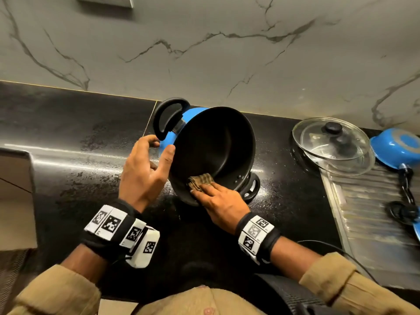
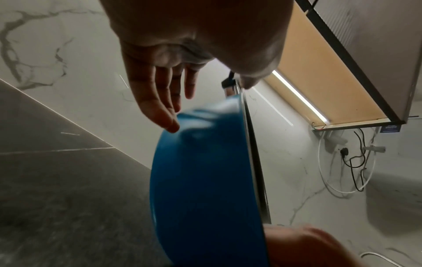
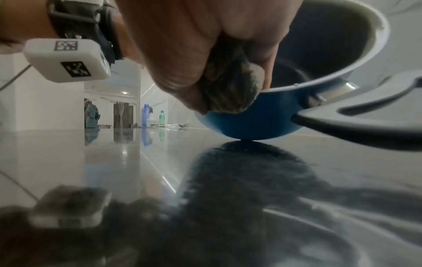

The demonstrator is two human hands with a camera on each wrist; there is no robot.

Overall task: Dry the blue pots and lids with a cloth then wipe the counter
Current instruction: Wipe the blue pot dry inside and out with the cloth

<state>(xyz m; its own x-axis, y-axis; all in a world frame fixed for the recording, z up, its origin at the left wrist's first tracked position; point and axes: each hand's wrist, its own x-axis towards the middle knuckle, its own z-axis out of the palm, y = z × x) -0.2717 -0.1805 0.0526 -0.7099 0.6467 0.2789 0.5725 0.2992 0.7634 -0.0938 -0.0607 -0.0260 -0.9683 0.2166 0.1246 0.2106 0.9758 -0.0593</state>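
Note:
A blue pot (image 1: 213,151) with a black inside lies tilted on its side on the black counter (image 1: 75,137), mouth towards me. My left hand (image 1: 145,171) steadies it: the thumb lies on the rim and straight fingers (image 2: 160,101) touch the blue outer wall (image 2: 205,171). My right hand (image 1: 218,201) grips a bunched brown checked cloth (image 1: 201,181) and presses it against the inside wall by the lower rim. From the right wrist, the cloth (image 3: 230,86) sits wadded in the right hand (image 3: 182,54) at the pot's edge (image 3: 251,122). A glass lid (image 1: 331,144) lies to the right.
A second blue pot (image 1: 400,146) sits upside down at the far right, on a ribbed steel draining board (image 1: 368,212). The marble wall (image 1: 204,53) runs behind the counter. A box corner (image 1: 16,189) juts in at the left edge.

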